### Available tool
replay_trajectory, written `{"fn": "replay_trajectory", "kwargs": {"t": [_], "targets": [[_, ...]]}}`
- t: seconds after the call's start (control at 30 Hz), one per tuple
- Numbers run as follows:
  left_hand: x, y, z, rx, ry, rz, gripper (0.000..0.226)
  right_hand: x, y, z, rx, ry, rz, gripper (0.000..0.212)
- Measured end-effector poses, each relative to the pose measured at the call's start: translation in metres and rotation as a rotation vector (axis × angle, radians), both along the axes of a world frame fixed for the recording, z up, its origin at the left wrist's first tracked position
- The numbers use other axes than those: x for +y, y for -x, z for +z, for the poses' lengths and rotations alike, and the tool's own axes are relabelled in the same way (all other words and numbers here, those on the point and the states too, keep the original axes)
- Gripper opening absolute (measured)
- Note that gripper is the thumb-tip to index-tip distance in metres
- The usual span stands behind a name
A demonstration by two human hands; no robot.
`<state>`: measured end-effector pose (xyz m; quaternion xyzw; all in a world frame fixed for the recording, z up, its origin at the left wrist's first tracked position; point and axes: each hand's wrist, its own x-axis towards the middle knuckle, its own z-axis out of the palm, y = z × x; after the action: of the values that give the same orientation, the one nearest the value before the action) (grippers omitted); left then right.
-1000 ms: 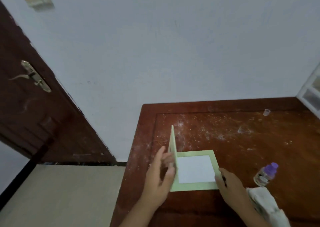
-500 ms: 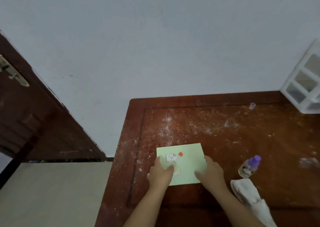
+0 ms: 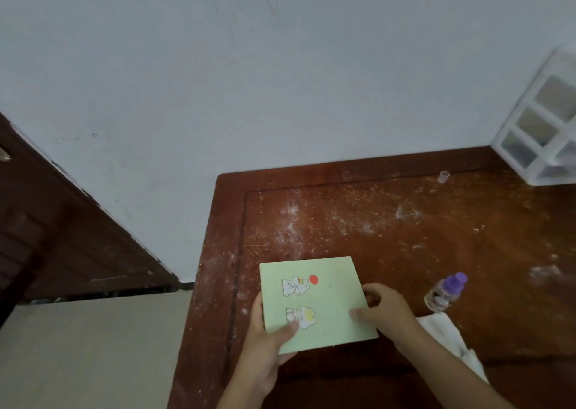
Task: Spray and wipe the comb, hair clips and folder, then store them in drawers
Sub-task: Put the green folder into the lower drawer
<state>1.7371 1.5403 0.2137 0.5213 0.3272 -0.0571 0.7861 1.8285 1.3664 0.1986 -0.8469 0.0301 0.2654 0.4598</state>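
The light green folder (image 3: 330, 296), closed, with cartoon stickers and a red dot on its cover, is lifted slightly off the brown wooden table (image 3: 405, 221). My left hand (image 3: 268, 349) grips its near left corner, thumb on top of the cover. My right hand (image 3: 385, 310) holds the right edge, fingers curled round it. A small clear spray bottle (image 3: 444, 291) with a purple cap lies to the right. A white cloth (image 3: 448, 337) lies on the table beside my right forearm. The white drawer unit (image 3: 542, 125) stands at the back right.
A tiny clear cap (image 3: 443, 176) sits near the table's back edge. White dust marks spread over the tabletop. A white wall runs behind, a dark wooden door (image 3: 46, 221) is at the left, and beige floor lies left of the table.
The folder was open, its cover upright; it got shut flat on the table. Now both hands hold it by its edges and it has tilted up toward me.
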Motion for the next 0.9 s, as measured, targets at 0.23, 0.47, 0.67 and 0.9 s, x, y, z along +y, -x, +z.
{"fn": "replay_trajectory", "kwargs": {"t": [0.23, 0.47, 0.67, 0.9], "targets": [[0.01, 0.018, 0.021, -0.198, 0.161, 0.163, 0.084, -0.032, 0.024, 0.045, -0.464, 0.098, 0.066, 0.042], [-0.07, 0.006, 0.049, -0.339, 0.116, 0.21, 0.051, -0.168, 0.059, 0.016, -0.464, 0.351, -0.109, 0.047], [-0.214, -0.016, 0.062, -0.415, 0.13, 0.138, 0.054, -0.304, 0.069, -0.007, -0.337, 0.612, -0.107, 0.057], [-0.387, -0.039, 0.045, -0.273, 0.261, 0.137, 0.053, -0.429, 0.093, -0.025, -0.383, 0.599, -0.215, 0.05]]}}
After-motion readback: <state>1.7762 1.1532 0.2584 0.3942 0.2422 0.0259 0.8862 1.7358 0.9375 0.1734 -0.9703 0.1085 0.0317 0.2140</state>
